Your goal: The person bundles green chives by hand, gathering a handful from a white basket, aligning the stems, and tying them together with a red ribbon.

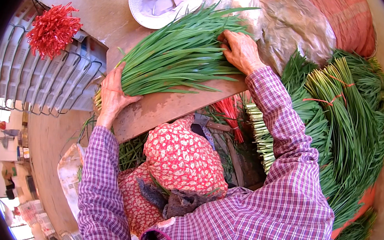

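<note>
A loose heap of green garlic chives (175, 55) lies across a wooden board (155, 111) in front of me, stem ends at the left and leaf tips at the upper right. My left hand (114, 92) is closed around the stem end, its thumb pointing right over the board. At the far right side of the heap, my right hand (240, 50) has its fingers curled onto the leaves near the tips. The undersides of both hands are hidden.
Tied chive bundles (343, 103) are piled at my right. A white hat (165, 2) and clear plastic bags (295, 28) sit beyond the board. Red ties (55, 30) hang on a wire rack (42, 71) at left. A knife (219, 126) and red strips (231, 112) lie below the board.
</note>
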{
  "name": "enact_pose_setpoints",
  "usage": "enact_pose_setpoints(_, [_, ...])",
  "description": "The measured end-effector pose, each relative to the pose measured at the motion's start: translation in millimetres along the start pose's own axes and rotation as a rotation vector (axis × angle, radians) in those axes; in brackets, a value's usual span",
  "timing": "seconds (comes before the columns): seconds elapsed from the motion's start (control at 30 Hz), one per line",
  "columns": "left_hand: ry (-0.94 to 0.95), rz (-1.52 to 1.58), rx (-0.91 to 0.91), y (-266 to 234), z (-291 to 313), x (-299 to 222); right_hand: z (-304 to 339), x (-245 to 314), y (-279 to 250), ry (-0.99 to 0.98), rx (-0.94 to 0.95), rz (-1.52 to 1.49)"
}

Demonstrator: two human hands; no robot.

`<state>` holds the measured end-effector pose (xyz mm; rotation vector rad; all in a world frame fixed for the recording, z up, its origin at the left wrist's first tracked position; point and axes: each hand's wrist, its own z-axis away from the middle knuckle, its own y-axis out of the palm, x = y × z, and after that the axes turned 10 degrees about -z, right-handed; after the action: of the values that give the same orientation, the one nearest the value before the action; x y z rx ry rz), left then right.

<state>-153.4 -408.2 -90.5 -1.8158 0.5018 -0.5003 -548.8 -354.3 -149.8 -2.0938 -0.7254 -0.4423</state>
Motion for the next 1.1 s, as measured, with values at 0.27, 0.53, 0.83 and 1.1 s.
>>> enact_pose_setpoints(0.27, [-0.014,-0.022,-0.014,-2.2,8.9,5.6,-8.3,27.4,17.0,0.131,-0.016,0.295])
enact_pose_setpoints(0.53, [0.018,-0.034,-0.106,11.9,6.3,10.6,9.5,1.3,-57.8,0.342,-0.376,-0.442])
enact_pose_setpoints(0.83, [-0.049,-0.046,-0.042,9.0,12.9,11.3,-23.7,204.8,52.1,-0.132,0.365,-0.547])
enact_pose_setpoints(1.1, [-0.105,0.050,-0.067,15.2,10.3,7.8,-43.7,210.4,127.9,-0.314,0.139,-0.359])
